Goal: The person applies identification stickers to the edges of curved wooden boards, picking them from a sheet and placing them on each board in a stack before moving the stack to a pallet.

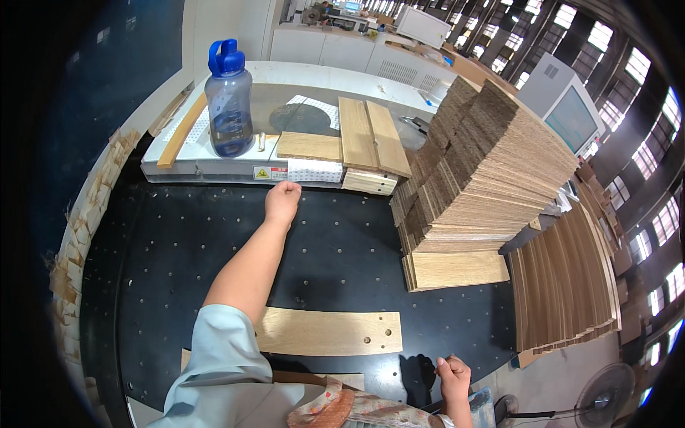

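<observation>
My left hand (284, 205) reaches far over the black table, fingers pinched together. It is just in front of a hanging sheet of small white labels (315, 171); whatever the fingertips hold is too small to make out. Low at the right, my right hand (454, 378) is curled closed near the table's front edge, with nothing visible in it. Between my arms lies a light wooden board (321, 331) with several drilled holes at its right end. My left sleeve hides its left end. Another board (349, 380) shows partly along the front edge.
A tall stack of wood panels (474, 164) stands at the right, with more leaning panels (564, 282) beyond it. On the white ledge (160, 150) are a blue water bottle (230, 107) and loose boards (357, 132). A fan (605, 396) stands at the lower right.
</observation>
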### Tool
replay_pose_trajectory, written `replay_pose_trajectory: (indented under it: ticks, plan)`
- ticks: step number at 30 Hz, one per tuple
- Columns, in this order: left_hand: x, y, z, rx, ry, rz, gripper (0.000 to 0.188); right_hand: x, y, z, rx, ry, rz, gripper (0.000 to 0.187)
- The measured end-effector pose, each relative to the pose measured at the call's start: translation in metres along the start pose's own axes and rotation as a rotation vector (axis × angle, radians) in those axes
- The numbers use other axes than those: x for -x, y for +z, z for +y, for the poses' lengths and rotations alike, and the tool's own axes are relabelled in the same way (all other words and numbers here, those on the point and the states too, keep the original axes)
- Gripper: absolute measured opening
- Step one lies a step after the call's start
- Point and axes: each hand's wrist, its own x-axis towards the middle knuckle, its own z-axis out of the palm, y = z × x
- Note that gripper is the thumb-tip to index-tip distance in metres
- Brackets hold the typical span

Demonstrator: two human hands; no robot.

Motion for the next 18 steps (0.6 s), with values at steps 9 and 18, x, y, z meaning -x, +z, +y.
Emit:
replay_pose_trajectory:
  ticks: [9,18]
  plan:
    - [-0.009,0.021,0.003,-0.561,0.672,0.146,0.024,0.006,0.001,0.010,0.059,0.098,-0.050,0.027]
    - [-0.034,0.046,0.021,-0.770,0.943,0.106,0.017,0.010,-0.003,0.014,0.113,0.083,-0.063,0.025]
